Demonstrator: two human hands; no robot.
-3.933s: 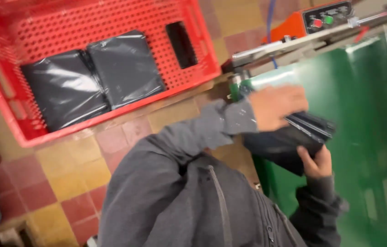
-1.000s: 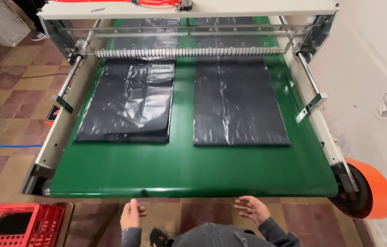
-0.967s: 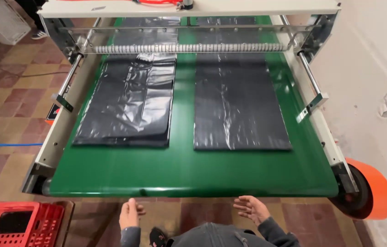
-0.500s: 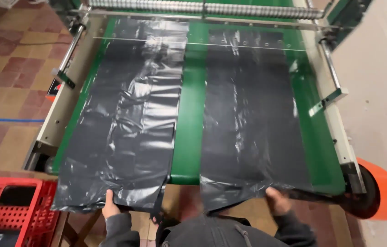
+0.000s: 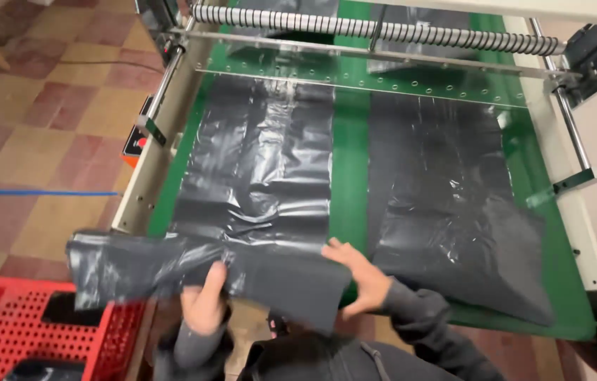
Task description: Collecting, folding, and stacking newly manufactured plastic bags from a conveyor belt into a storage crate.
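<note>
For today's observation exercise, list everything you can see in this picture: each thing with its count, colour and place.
Plastic sheets: two, black, side by side on the belt; the left one's near end is lifted.
Conveyor belt: one, green, centre.
Roller: one, white with dark rings, across the top.
Crate: one, red, bottom left on the floor.
Floor tiles: red and yellow, left.
Cable: one, blue, on the floor.
Left hand: grips the left sheet's near end.
Right hand: on that same end.

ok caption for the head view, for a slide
Both hands, left and right, fold the left black bag on the green belt.
</note>
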